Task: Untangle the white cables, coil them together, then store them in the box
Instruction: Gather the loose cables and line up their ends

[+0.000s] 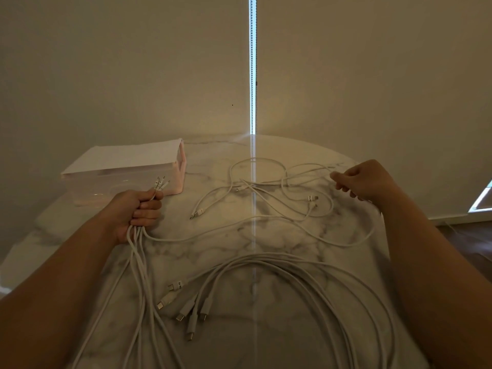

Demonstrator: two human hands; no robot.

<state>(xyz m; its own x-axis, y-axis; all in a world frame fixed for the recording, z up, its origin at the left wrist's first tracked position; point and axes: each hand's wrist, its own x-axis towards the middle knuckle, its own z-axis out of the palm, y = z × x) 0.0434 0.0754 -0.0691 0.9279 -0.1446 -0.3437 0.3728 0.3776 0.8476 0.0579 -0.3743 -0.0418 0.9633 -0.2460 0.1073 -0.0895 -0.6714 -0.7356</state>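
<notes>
Left hand (138, 211) fists a bundle of cables (292, 265), plug ends poking out top (centre-left). Right hand (364, 182) pinches a strand of the tangle (266, 187), upper right. Box (125, 171) upper left, lid on. Risk: pulling hard cinches the crossings into a knot.

A white marble table (279, 235) stands before two drawn beige blinds (133, 62), daylight showing through their gap (252, 62).

L hand (138, 209) grips cable bundle (136, 246); R hand (364, 182) pinches loose cable (316, 164).
</notes>
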